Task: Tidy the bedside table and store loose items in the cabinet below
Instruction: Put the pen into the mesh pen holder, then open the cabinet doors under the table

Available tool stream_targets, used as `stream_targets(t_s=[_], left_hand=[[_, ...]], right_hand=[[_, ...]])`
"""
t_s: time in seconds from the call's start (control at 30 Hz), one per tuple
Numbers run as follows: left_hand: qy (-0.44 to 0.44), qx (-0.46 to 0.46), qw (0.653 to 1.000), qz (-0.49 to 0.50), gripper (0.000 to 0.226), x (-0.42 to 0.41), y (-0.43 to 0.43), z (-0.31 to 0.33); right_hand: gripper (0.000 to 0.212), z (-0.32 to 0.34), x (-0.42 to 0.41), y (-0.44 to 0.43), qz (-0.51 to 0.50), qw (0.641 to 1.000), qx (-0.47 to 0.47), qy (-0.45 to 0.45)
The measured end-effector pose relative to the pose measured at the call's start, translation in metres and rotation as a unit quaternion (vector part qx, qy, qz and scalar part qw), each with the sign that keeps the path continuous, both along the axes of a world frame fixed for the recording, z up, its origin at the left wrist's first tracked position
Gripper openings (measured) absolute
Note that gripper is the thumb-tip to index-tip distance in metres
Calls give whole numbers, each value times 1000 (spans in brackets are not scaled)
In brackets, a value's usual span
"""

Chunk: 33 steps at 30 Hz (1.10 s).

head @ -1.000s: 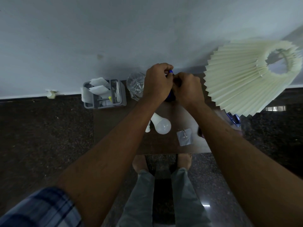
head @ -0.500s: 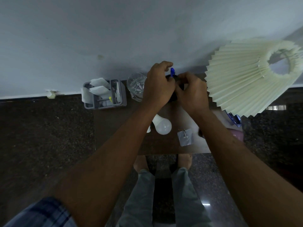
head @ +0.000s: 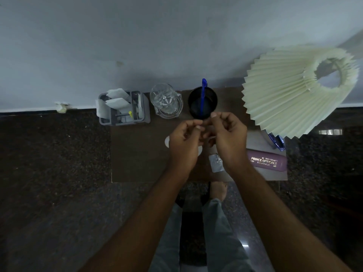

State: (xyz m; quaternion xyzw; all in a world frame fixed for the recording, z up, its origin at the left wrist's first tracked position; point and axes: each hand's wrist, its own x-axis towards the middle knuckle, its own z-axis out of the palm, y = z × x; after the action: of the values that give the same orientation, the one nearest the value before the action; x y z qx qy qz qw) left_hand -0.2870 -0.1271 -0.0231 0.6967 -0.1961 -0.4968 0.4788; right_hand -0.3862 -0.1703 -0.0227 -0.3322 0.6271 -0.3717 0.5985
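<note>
A black cup (head: 196, 104) stands at the back of the brown bedside table (head: 137, 154) with a blue pen (head: 204, 89) upright in it. My left hand (head: 184, 144) and my right hand (head: 227, 138) hover side by side just in front of the cup, not touching it. Their fingers are loosely curled and I see nothing in either hand. A white bulb (head: 167, 141) lies mostly hidden under my left hand. A small silver packet (head: 216, 164) lies between my wrists. A purple spectacle case (head: 267, 161) lies at the table's right front.
A clear glass mug (head: 167, 103) and a grey organiser (head: 123, 108) holding papers stand at the back left. A pleated cream lampshade (head: 290, 95) overhangs the right side, with a blue object (head: 277, 141) beneath it. The wall is behind; dark stone floor surrounds the table.
Both hands have let go of the pen and cup and drawn back towards me. The blue pen now stands alone in the black cup.
</note>
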Motion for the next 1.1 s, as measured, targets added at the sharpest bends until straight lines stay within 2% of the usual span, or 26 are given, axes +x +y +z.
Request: stream_targets(t_s=[0.23,0.43,0.67,0.97,1.1], left_hand=[[36,22,999,35,18,-19,36,-1],[10,40,996,84,19,-34,82,2],[44,130,982,132,12,-44,147,-55],[41,193,976,86,9,-36,196,-105],[16,203,976,73,9,-28,206,-120]], right_hand=[[5,-8,-17,38,56,998,-3,24],[5,-7,-39,76,54,998,26,24],[8,-40,-65,140,49,997,50,43],[16,-89,-71,202,116,973,137,145],[24,-112,-67,205,109,969,173,137]])
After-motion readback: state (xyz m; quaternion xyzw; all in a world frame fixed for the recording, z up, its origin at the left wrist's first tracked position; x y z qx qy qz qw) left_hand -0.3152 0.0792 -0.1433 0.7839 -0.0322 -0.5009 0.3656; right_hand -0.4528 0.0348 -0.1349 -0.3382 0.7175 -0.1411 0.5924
